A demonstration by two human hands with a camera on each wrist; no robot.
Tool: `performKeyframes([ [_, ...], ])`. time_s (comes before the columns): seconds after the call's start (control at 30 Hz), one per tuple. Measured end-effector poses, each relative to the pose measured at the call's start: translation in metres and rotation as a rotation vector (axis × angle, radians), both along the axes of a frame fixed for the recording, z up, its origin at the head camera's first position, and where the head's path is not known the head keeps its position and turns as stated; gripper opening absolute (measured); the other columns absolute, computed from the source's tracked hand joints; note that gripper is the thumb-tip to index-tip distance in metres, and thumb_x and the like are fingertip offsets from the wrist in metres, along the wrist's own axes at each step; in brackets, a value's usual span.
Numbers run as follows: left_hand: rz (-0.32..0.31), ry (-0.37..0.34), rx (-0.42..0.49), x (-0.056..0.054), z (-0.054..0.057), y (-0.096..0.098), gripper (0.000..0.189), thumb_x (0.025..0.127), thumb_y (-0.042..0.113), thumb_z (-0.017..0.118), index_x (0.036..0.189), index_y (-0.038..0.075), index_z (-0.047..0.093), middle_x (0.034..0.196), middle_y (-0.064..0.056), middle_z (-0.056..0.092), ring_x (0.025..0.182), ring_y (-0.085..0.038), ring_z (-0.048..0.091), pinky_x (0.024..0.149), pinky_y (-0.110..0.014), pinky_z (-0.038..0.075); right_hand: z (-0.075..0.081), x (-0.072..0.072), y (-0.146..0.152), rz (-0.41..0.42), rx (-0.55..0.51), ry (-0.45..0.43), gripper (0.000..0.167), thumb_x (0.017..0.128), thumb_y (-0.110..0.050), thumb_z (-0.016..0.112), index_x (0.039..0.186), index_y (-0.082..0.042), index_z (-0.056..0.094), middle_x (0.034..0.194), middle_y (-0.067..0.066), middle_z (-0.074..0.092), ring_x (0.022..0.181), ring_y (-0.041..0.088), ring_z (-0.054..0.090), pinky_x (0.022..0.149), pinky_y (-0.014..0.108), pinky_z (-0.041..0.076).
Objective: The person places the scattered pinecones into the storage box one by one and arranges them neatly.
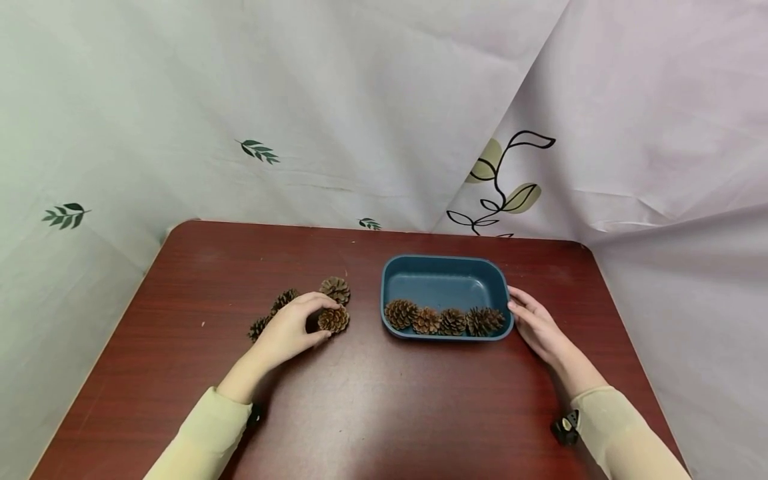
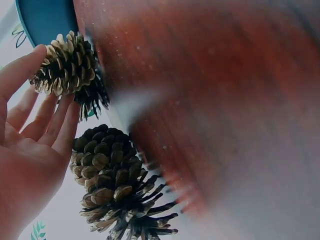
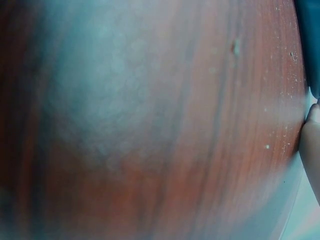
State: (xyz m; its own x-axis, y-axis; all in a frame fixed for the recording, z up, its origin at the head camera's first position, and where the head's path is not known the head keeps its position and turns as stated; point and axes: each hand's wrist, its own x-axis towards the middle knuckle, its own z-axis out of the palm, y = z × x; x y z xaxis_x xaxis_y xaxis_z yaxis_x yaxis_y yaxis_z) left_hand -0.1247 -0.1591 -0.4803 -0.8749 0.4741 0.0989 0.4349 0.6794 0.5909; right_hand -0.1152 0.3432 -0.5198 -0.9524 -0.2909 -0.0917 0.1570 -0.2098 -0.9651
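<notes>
In the head view my left hand (image 1: 291,332) is at a brown pine cone (image 1: 333,320), thumb on one side and fingers on the other. The left wrist view shows this same pine cone (image 2: 67,65) between the thumb and fingertips. Right behind it sits another pine cone (image 1: 335,289). Two more, a pine cone (image 1: 285,300) and a darker pine cone (image 1: 259,327), lie beside the back of the hand, partly hidden by it. My right hand (image 1: 540,330) touches the right end of a blue rectangular tray (image 1: 444,258) with nearly straight fingers.
Several pine cones (image 1: 453,322) stand in a row along the tray's near wall. The reddish-brown table (image 1: 384,413) ends at the back against a white cloth (image 1: 360,120) with leaf prints.
</notes>
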Motion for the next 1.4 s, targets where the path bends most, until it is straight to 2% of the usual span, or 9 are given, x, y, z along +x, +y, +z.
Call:
performKeyframes([
  [0.63, 0.041, -0.007, 0.017, 0.003, 0.001, -0.003, 0.046, 0.087, 0.008, 0.088, 0.131, 0.012, 0.073, 0.136, -0.011, 0.071, 0.129, -0.035, 0.067, 0.109, -0.056, 0.056, -0.001, 0.000, 0.000, 0.001, -0.014, 0.010, 0.036, 0.114, -0.004, 0.040, 0.142, -0.019, 0.057, 0.135, -0.012, 0.067, 0.119, 0.001, 0.065, 0.102, 0.012, 0.050],
  [1.07, 0.078, 0.004, 0.072, 0.005, 0.004, 0.002, 0.046, 0.088, 0.010, 0.088, 0.132, 0.011, 0.073, 0.136, -0.011, 0.072, 0.130, -0.035, 0.067, 0.110, -0.056, 0.056, 0.000, -0.001, 0.000, 0.002, -0.012, 0.013, 0.035, 0.115, -0.005, 0.041, 0.142, -0.019, 0.056, 0.135, -0.011, 0.067, 0.118, 0.001, 0.065, 0.101, 0.013, 0.050],
  [1.4, 0.090, 0.099, 0.172, 0.006, 0.008, 0.011, 0.047, 0.085, 0.011, 0.091, 0.129, 0.010, 0.075, 0.131, -0.010, 0.074, 0.126, -0.032, 0.069, 0.109, -0.051, 0.057, 0.000, -0.001, 0.000, -0.005, -0.005, 0.008, 0.035, 0.115, -0.005, 0.040, 0.141, -0.021, 0.057, 0.134, -0.012, 0.067, 0.118, 0.000, 0.065, 0.101, 0.013, 0.050],
])
